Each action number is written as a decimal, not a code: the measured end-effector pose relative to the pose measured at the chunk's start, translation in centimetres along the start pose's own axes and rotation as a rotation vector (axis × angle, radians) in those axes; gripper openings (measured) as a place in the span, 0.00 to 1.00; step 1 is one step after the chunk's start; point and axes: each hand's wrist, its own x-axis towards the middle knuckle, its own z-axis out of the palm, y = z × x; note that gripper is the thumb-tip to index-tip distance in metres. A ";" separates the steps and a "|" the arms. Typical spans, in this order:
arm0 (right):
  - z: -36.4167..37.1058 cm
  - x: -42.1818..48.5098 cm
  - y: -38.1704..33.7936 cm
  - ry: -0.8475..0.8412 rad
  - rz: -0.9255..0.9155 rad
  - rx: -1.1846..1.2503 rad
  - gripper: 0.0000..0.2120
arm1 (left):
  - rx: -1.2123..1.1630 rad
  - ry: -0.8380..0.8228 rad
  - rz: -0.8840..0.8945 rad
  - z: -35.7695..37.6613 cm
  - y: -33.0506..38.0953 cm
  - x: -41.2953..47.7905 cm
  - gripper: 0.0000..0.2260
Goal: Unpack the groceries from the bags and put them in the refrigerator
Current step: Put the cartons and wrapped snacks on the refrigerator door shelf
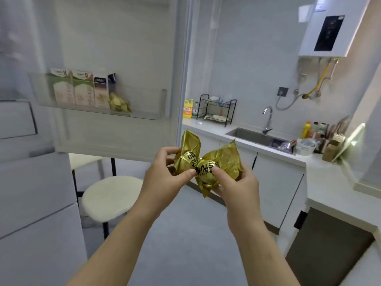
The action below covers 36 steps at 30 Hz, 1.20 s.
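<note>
Both hands are closed on the gold foil packets at the centre of the frame. The left hand pinches one side with its thumb on top, and the right hand cups the other side. There seem to be two packets pressed together, though the crumpled foil makes that hard to confirm. The open fridge's door shelf, at left centre, holds cartons with one gold packet touching the last of them. The shelf is bare to that packet's right. It would be best to grip the firm bodies, not the flared foil ends, which could slip or tear. Lift them over the shelf's front wall and set them down in the bare part, letting go only once they rest on the bottom.
</note>
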 end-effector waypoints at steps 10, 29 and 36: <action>16.3 6.2 0.2 -0.065 -0.131 0.057 0.09 | 0.028 0.075 0.134 -13.6 -1.8 10.4 0.20; 27.9 18.9 -4.4 -0.087 -0.397 0.046 0.07 | 0.047 -0.035 0.311 -22.6 3.0 27.1 0.20; 26.8 24.6 -4.5 -0.150 -0.393 -0.109 0.06 | 0.296 -0.157 0.315 -21.1 2.9 32.5 0.33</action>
